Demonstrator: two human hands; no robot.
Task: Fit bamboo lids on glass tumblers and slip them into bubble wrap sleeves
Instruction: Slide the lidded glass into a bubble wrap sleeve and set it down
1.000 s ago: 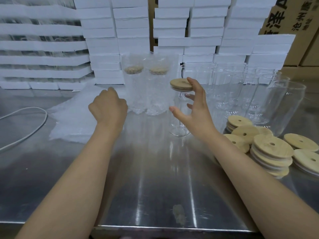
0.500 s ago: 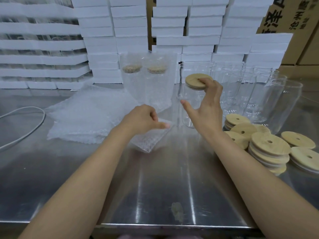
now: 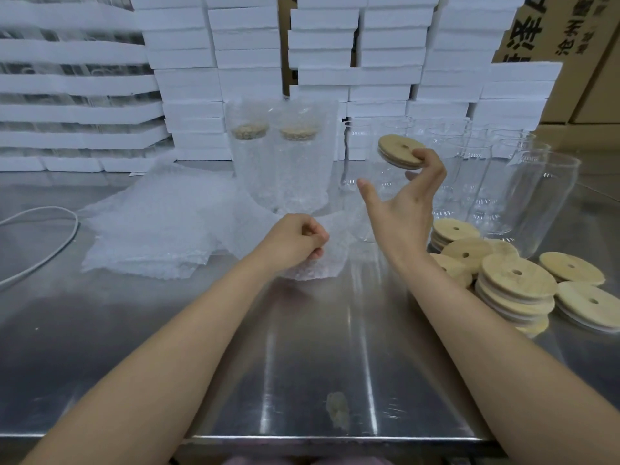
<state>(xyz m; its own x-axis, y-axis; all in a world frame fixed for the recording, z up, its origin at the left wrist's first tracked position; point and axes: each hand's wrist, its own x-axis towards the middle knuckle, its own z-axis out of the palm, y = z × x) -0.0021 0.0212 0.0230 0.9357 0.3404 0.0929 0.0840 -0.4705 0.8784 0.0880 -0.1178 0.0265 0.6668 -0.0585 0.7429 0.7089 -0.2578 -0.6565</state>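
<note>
Glass tumbler (image 3: 365, 196), lidded with a bamboo lid (image 3: 399, 151), tilted above the steel table (image 3: 302, 347) at centre. The right hand (image 3: 404, 209) is spread wide, fingertips (image 3: 423, 155) touching the lid's rim; whether it bears the glass cannot be told. The left hand (image 3: 295, 243) is closed, pinching a bubble wrap sleeve (image 3: 322, 260) just beside the tumbler's base. Two sleeved tumblers (image 3: 281, 162) stand farther back; loose lids (image 3: 513, 283) lie stacked at right.
</note>
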